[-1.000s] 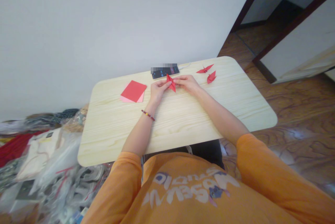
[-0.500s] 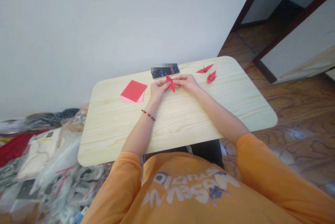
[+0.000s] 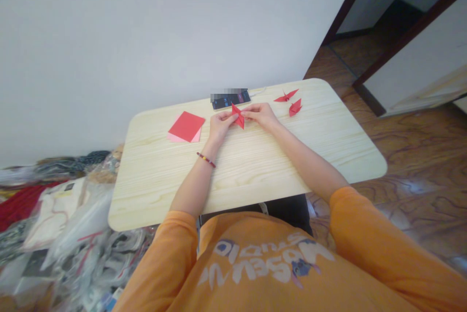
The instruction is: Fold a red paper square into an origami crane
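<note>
Folded red piece (image 3: pixel 240 120): pointed and creased, held between the two hands over the far half of the bench, its upper tip near the phone; whether it touches the bench top, cannot tell.
Left hand (image 3: pixel 219 126): thumb and fingers pinched on the piece's left side, thumb lying on top.
Right hand (image 3: pixel 264 114): thumb and fingertips together on the piece's right side; other fingers curled, partly hidden.
Left wrist: beaded bracelet (image 3: pixel 206 159), dark red with a yellowish part.
Phone (image 3: pixel 231 100): flat by the far edge, just beyond the hands, screen lit, part of it pixelated; pale cable (image 3: pixel 260 91) off its right end.
Paper stack: red sheet (image 3: pixel 187 126), set cornerwise on a pink sheet (image 3: pixel 172 138) whose edges show beneath; left of the left hand, apart from it.
Finished-looking folds: red crane (image 3: pixel 286 96), wings spread, right of the phone; second red fold (image 3: pixel 295 107) just beside it, nearer the person, more compact.
Bench (image 3: pixel 153 176): pale wood grain, rounded corners, against a white wall (image 3: pixel 146 35).
Floor, left: heap of clothes and clear plastic bags (image 3: pixel 80 234).
</note>
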A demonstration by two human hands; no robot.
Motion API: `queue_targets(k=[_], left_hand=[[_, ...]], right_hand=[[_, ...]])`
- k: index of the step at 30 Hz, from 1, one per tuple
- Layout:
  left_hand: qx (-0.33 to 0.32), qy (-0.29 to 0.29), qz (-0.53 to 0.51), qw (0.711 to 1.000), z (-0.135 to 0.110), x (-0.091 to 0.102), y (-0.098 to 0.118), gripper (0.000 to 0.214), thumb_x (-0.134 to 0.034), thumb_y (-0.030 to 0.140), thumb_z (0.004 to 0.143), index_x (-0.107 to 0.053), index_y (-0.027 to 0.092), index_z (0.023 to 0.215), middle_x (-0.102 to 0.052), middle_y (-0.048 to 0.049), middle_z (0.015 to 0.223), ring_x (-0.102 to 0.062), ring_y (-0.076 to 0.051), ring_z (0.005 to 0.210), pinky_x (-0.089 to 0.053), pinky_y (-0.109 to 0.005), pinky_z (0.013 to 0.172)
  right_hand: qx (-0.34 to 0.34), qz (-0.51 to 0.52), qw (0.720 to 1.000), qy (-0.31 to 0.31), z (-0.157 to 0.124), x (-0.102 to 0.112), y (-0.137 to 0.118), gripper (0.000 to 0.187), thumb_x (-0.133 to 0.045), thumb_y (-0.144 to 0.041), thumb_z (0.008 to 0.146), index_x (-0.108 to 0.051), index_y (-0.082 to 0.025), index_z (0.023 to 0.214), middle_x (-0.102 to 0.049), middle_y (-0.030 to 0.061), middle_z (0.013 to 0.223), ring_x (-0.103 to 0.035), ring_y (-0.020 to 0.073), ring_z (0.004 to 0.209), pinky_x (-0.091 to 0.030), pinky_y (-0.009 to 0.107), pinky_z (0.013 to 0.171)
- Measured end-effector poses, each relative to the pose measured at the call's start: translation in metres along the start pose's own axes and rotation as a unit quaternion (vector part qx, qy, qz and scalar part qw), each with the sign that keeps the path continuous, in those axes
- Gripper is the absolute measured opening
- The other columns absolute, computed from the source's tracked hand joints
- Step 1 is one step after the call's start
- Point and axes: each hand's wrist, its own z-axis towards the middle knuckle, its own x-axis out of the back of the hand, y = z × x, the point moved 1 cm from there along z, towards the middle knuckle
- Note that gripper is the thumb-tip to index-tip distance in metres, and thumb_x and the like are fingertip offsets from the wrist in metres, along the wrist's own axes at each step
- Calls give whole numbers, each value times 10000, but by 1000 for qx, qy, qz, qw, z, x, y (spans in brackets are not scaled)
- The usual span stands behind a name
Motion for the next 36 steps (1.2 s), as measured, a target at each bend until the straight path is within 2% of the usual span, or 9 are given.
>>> queue_targets(k=[6, 12, 22, 36], left_hand=[[-8, -2, 3, 1000, 0, 0, 1, 370, -849, 437, 503, -727, 150, 702, -734, -44, 717, -665, -157, 647, -535, -281, 680], [-1, -11, -6, 1000, 2, 3, -2, 370, -846, 411, 540, -741, 128, 753, -736, -74, 756, -682, -184, 706, -523, -299, 715], [12, -45, -36, 998, -2, 2, 5, 358, -865, 322, 496, -746, 157, 790, -749, -58, 835, -688, -173, 765, -524, -314, 820], [15, -46, -49, 998, 1, 3, 3, 302, -848, 281, 515, -743, 153, 767, -741, -48, 812, -671, -151, 725, -518, -299, 784]], right_hand=[[15, -27, 999, 11, -2, -2, -1, 372, -886, -392, 438, -707, -165, 673, -703, 30, 659, -622, 146, 629, -531, 300, 669], [28, -40, 998, 26, 0, -1, 1, 356, -872, -389, 479, -710, -161, 700, -705, 38, 679, -635, 156, 649, -531, 303, 671], [51, -53, 997, 20, 1, 0, 2, 371, -847, -408, 512, -713, -145, 737, -701, 39, 678, -626, 145, 631, -525, 292, 658], [45, -37, 998, 11, -1, -4, -4, 332, -849, -371, 527, -710, -137, 716, -688, 25, 649, -601, 123, 606, -515, 267, 638]])
